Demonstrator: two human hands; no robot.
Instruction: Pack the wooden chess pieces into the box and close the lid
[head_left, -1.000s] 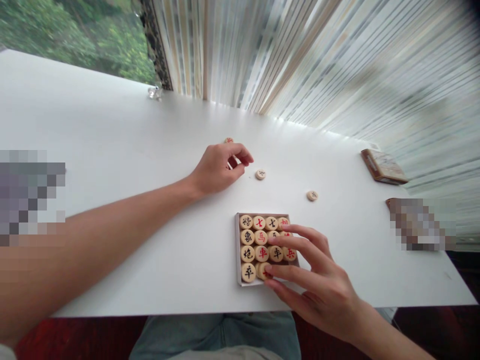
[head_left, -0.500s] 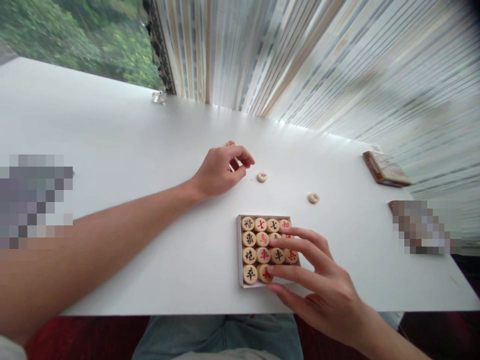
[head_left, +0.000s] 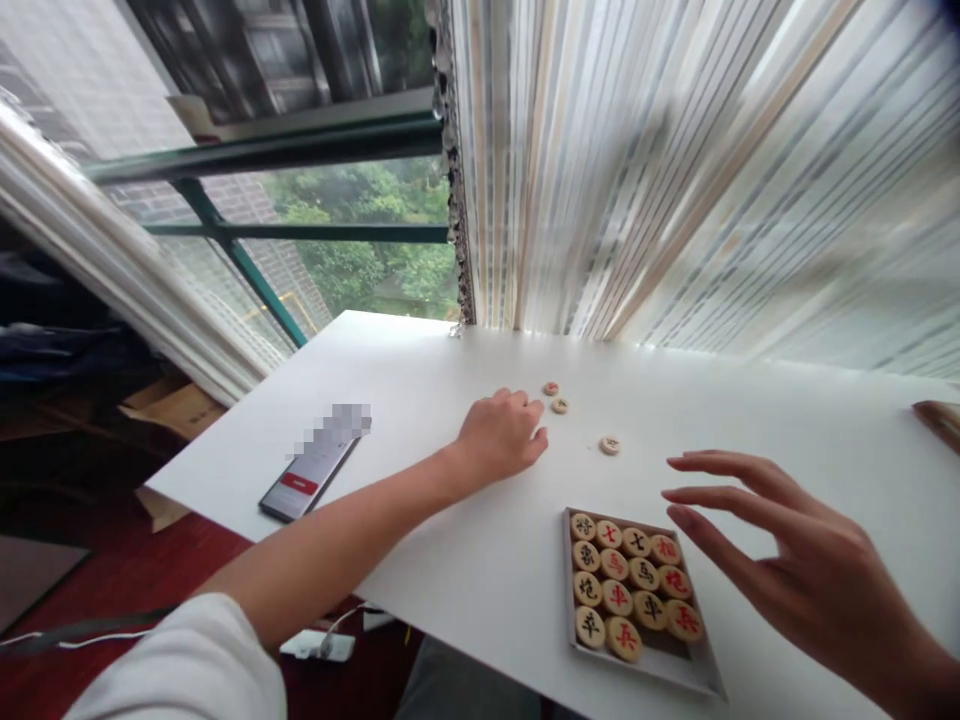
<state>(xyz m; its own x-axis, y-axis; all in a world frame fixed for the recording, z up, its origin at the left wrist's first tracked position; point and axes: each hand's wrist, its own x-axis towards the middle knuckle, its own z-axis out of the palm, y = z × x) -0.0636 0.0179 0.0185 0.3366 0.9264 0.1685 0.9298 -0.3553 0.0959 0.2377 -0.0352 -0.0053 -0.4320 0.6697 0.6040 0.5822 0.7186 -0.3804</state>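
Note:
My left hand (head_left: 501,436) reaches over the white table, fingers loosely curled and thumb apart from them, with nothing visible in its grasp. Just beyond its fingertips lie a red-marked xiangqi piece (head_left: 551,388) and a second round wooden piece (head_left: 559,406). A black-marked piece (head_left: 610,445) rests closer to me, to the right. My right hand (head_left: 817,565) hovers right of the shallow box (head_left: 571,590), fingers stretched and apart, holding nothing that I can see. Rows of red and black pieces (head_left: 617,598) fill most of the box; its near right corner shows bare floor.
A phone (head_left: 307,480) lies on the left of the white table (head_left: 420,390). A brown box (head_left: 937,425) is partly visible at the right edge. Striped curtains (head_left: 600,170) hang along the back, beside a window. A white power strip (head_left: 319,645) sits below the table's edge.
The view has swung left. My right hand has lifted off the pieces in the box and moved right. A loose piece between box and curtain no longer shows; another appears beside the red-marked one.

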